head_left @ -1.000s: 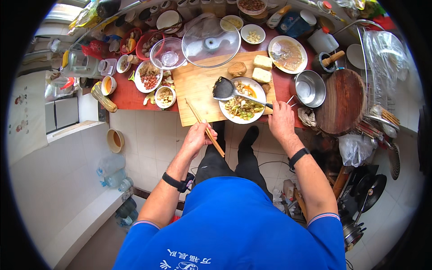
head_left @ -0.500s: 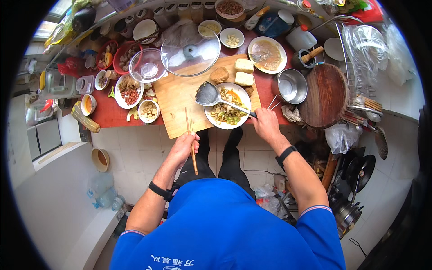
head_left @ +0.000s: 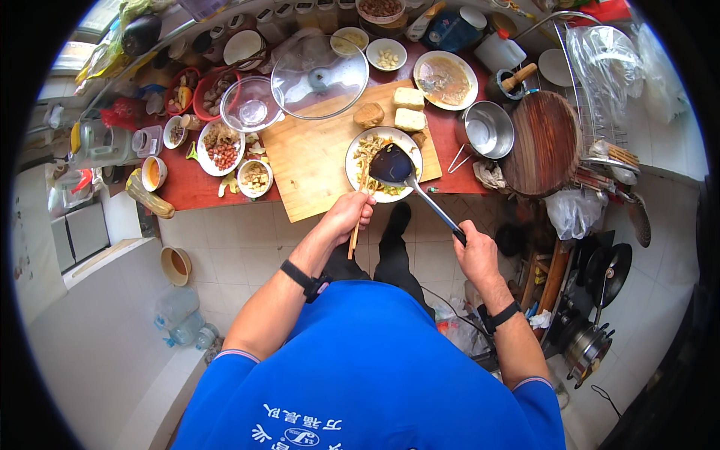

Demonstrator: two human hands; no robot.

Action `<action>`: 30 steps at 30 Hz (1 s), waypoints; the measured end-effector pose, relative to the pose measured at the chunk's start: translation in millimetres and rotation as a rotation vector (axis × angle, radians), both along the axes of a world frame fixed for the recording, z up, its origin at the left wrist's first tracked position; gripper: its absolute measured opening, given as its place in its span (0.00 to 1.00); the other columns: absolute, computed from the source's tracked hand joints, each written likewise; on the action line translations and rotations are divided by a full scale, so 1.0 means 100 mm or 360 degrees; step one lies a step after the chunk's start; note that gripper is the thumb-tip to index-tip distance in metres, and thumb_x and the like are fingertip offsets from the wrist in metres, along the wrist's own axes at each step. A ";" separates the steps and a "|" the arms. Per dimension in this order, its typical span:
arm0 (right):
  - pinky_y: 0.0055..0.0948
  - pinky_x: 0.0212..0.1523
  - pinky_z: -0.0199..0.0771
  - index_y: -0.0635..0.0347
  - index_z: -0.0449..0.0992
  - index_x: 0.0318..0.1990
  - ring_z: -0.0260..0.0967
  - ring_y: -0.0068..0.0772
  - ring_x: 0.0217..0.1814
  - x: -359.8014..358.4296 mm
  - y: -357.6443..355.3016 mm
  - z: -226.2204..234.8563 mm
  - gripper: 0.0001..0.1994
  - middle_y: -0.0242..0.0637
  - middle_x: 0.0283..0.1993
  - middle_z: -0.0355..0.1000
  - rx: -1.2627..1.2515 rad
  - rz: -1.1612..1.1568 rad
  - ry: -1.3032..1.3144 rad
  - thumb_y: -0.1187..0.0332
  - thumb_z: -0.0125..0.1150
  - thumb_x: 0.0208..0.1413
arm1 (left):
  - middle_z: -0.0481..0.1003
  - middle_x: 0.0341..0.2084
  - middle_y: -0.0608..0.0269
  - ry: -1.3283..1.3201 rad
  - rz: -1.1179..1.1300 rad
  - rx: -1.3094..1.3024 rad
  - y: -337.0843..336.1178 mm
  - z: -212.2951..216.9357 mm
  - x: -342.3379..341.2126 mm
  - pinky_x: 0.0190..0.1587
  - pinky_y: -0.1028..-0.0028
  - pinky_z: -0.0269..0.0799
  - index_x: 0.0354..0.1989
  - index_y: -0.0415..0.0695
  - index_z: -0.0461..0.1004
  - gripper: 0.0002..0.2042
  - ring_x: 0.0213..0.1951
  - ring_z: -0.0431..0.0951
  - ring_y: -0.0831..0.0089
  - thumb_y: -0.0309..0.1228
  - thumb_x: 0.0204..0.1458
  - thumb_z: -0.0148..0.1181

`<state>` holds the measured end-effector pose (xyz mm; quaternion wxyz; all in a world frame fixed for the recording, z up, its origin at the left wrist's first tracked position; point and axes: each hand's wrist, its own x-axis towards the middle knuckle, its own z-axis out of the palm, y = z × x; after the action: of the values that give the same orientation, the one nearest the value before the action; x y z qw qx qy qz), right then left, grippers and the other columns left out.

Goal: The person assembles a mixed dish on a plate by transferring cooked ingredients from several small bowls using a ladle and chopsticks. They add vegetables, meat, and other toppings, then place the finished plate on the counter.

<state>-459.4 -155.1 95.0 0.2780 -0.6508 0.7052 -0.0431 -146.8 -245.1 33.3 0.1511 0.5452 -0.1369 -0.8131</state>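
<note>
Gripping a pair of wooden chopsticks (head_left: 353, 244), the left hand (head_left: 351, 212) is closed around them near the front edge of the wooden cutting board (head_left: 304, 176), with their upper ends slanting over the white plate (head_left: 349, 166). The right hand (head_left: 477, 251) is wrapped around the black handle end of a spatula (head_left: 433, 204), whose metal shaft runs up and leftward to a broad dark blade over the same plate. That plate lies on the right part of the board, reaching its front edge, and holds a mix of shredded food (head_left: 366, 148) with green bits; whether the blade touches it, I cannot tell. Just behind the plate on the board sit a rounded brown lump (head_left: 368, 115) and two pale, tofu-like blocks (head_left: 409, 109). A clear glass lid (head_left: 319, 79) overlaps the board's back edge, beside a clear bowl (head_left: 250, 106). To the right of the board, on the red tabletop (head_left: 442, 142), stand a steel saucepan (head_left: 487, 131) and a round wooden chopping block (head_left: 544, 142); to the left, a plate of reddish pieces (head_left: 223, 154) lies near a small bowl of pale cubes (head_left: 255, 178)
</note>
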 end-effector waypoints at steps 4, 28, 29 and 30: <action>0.53 0.36 0.78 0.52 0.73 0.49 0.79 0.59 0.37 0.00 0.04 -0.03 0.12 0.46 0.34 0.78 -0.0079 0.0095 0.0109 0.68 0.67 0.60 | 0.64 0.21 0.75 -0.0022 -0.0059 0.0016 -0.05 -0.09 -0.08 0.25 0.76 0.59 0.43 0.45 0.68 0.11 0.22 0.60 0.82 0.37 0.73 0.40; 0.49 0.39 0.81 0.51 0.75 0.56 0.80 0.55 0.40 -0.07 -0.11 0.10 0.19 0.45 0.38 0.78 0.0033 0.0235 0.0345 0.72 0.68 0.57 | 0.62 0.20 0.76 0.0045 0.0124 -0.0031 -0.18 -0.14 -0.24 0.24 0.75 0.60 0.43 0.44 0.67 0.07 0.20 0.60 0.81 0.31 0.69 0.42; 0.49 0.39 0.81 0.51 0.75 0.56 0.80 0.55 0.40 -0.08 -0.10 0.10 0.19 0.45 0.37 0.78 0.0063 0.0253 0.0366 0.72 0.68 0.57 | 0.61 0.19 0.76 0.0041 0.0137 -0.0014 -0.20 -0.11 -0.24 0.24 0.75 0.60 0.42 0.45 0.67 0.07 0.20 0.59 0.81 0.31 0.69 0.42; 0.49 0.39 0.81 0.51 0.75 0.56 0.79 0.55 0.39 -0.09 -0.07 0.09 0.19 0.45 0.37 0.78 0.0058 0.0258 0.0353 0.72 0.68 0.57 | 0.61 0.19 0.76 0.0076 0.0104 -0.0043 -0.22 -0.08 -0.24 0.24 0.75 0.59 0.42 0.45 0.67 0.07 0.20 0.59 0.81 0.32 0.69 0.42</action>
<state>-467.9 -161.9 104.4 0.2129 -0.7012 0.6774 0.0645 -170.7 -267.1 24.9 0.1881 0.5276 -0.1263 -0.8187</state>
